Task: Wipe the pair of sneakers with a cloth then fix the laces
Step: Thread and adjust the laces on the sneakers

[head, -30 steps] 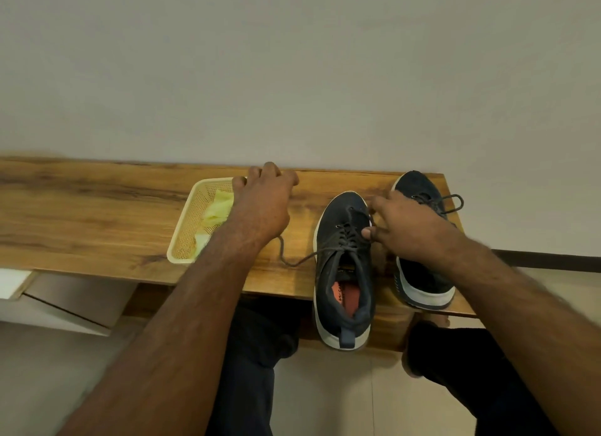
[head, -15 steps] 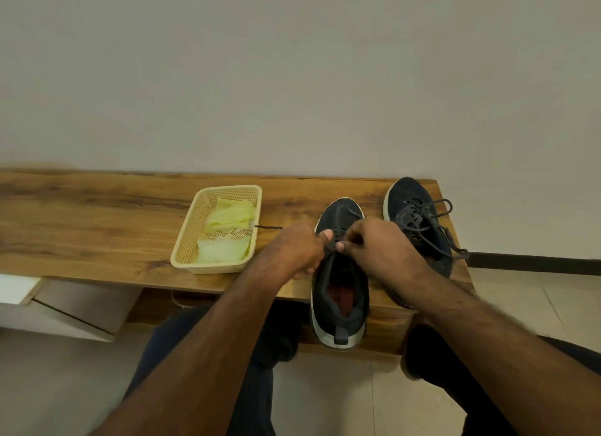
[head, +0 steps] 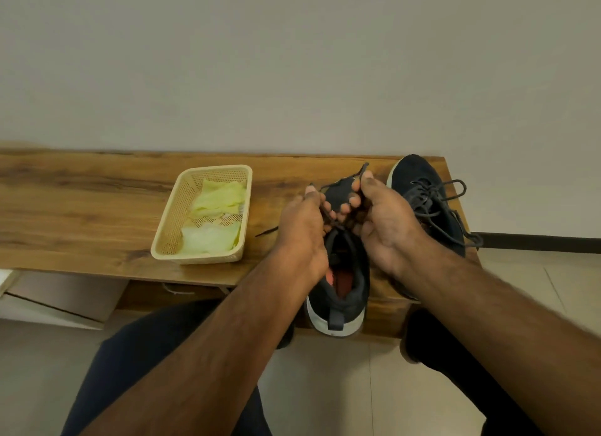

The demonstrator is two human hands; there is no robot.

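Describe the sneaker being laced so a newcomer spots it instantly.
On the wooden bench, look right of the cream basket holding the yellow-green cloths. The sneaker being laced is the nearer dark one, its heel overhanging the front edge. Unlike the other sneaker, both hands, left hand and right hand, pinch its laces.

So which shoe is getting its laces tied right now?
The nearer sneaker, between the basket and the other sneaker. The left hand and right hand both pinch its lace; the other's laces lie loose.
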